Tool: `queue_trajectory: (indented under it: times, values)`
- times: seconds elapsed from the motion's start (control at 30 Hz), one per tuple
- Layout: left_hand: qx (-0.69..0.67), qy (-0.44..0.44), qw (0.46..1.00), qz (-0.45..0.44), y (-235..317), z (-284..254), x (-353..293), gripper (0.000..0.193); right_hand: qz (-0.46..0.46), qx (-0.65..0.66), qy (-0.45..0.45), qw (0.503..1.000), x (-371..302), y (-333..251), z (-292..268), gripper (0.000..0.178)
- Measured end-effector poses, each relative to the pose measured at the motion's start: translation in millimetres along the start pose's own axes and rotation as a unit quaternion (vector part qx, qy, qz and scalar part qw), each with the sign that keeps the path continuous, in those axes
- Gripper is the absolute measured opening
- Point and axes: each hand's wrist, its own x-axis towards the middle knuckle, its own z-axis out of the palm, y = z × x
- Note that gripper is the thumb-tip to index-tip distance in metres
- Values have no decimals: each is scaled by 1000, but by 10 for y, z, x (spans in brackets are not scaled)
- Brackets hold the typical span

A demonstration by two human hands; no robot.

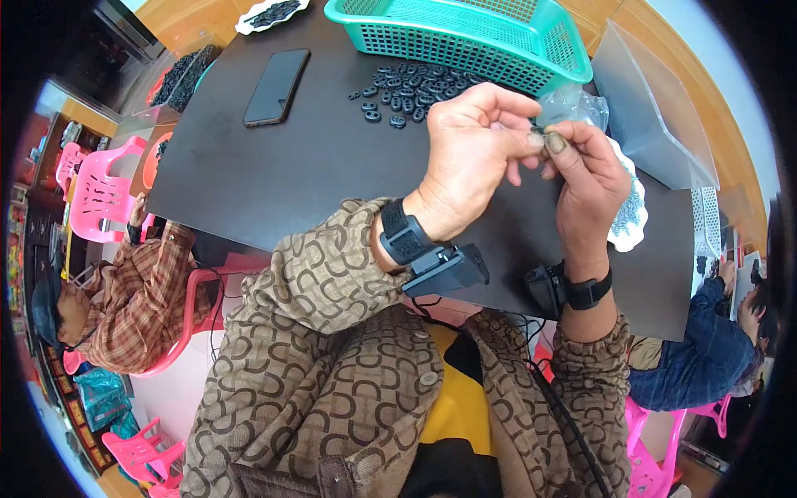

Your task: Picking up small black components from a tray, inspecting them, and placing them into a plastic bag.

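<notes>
My left hand [465, 158] and my right hand [588, 178] meet fingertip to fingertip above the right side of the dark table [332, 166]. Thumbs and forefingers of both are pinched together on a small dark piece [539, 129], mostly covered by the fingers, so its kind is hard to make out. Just beyond my left hand lies a loose pile of black oval plastic pieces with two holes each [408, 90]. Partly behind my right hand, a white scalloped plate [624, 242] carries many tiny grey-blue parts.
A green plastic basket [457, 41] stands at the far edge, beside a crumpled clear bag [577, 106] and a clear plastic bin [652, 108]. A phone [276, 87] lies at left, near another white plate [246, 25] of black bits. People sit left and right on pink chairs [104, 191].
</notes>
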Motion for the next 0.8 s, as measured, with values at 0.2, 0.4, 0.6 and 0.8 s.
queue_trajectory:
  times: [0.2, 0.4, 0.6, 0.8]
  values:
    - [-67, 6, 993, -96, 21, 164, 50, 17, 36, -58, -23, 997, 58, -249, -241, 11]
    - [-100, -11, 985, -142, 11, 232, 57, 21, 45, -84, -19, 995, 72, -310, -308, 9]
    - [-64, -1, 996, -68, 34, 334, 62, 23, 18, -91, -32, 995, 91, -284, -380, 13]
    - [-41, 24, 998, -36, 44, 285, -18, 25, 16, -31, -4, 999, -1, -238, -181, 11]
